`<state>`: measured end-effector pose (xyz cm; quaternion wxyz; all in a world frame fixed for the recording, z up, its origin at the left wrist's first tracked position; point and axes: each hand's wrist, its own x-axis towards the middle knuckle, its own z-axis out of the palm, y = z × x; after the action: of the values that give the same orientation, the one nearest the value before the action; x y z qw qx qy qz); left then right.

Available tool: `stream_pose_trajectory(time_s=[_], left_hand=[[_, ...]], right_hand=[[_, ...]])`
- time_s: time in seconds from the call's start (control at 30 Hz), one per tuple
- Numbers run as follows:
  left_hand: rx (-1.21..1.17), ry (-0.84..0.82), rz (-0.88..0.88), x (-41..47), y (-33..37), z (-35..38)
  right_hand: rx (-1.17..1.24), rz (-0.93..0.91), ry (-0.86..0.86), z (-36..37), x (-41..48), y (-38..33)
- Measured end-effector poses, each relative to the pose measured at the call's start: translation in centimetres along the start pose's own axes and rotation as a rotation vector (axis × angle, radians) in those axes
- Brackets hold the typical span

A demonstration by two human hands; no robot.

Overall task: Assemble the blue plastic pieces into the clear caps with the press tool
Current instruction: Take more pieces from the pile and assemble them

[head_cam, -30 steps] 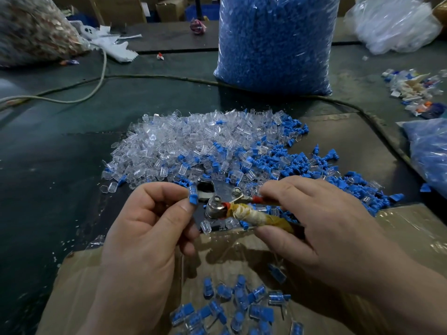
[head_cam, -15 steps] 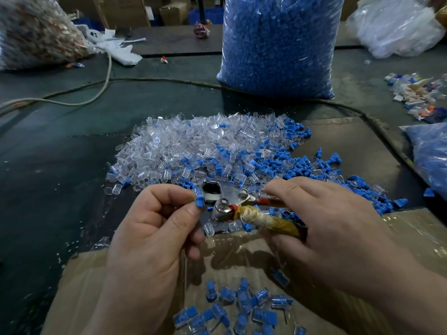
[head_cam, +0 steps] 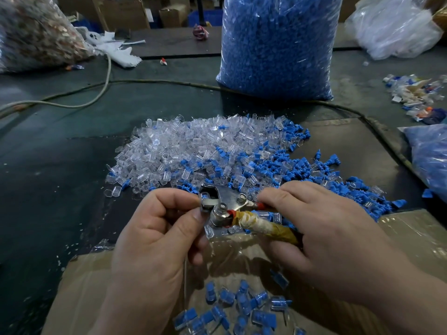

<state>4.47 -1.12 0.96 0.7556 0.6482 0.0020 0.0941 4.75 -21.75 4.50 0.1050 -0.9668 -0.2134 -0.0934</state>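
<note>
Seating is going on — the left hand (head_cam: pixel 157 238) is pinching a clear cap (head_cam: pixel 204 197) between thumb and forefinger, feeding it into the mouth of the press tool (head_cam: pixel 225 210). The right hand (head_cam: pixel 314 235) is wrapping its fingers round the taped handles (head_cam: pixel 273 229). Loose caps (head_cam: pixel 174 148) and blue plastic pieces (head_cam: pixel 292 165) are lying heaped just beyond the tool; finished ones (head_cam: pixel 239 303) are gathering on its near side. Next, probably, comes a squeeze of the handles once the fingertips are clearing out. Half a second earlier a blue piece was showing at those fingertips — now only clear plastic is.
</note>
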Motion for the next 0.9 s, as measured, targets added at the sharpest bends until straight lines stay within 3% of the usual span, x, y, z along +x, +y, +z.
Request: stream_pose_trajectory(time_s=[0.43, 0.63, 0.77, 0.9], left_hand=[[0.169, 0.089, -0.027, 0.0, -0.2, -0.4], [0.255, 0.01, -0.13, -0.4, -0.5, -0.4], [0.315, -0.002, -0.134, -0.5, -0.4, -0.2], [0.358, -0.001, -0.123, -0.8, -0.1, 0.1]], right_hand=[[0.023, 0.075, 0.011, 0.8, 0.1, 0.1], [-0.161, 0.174, -0.066, 1.3, 1.2, 1.1], [-0.136, 0.218, -0.162, 1.3, 1.9, 1.2], [-0.053, 0.132, 0.013, 1.1, 1.5, 0.1]])
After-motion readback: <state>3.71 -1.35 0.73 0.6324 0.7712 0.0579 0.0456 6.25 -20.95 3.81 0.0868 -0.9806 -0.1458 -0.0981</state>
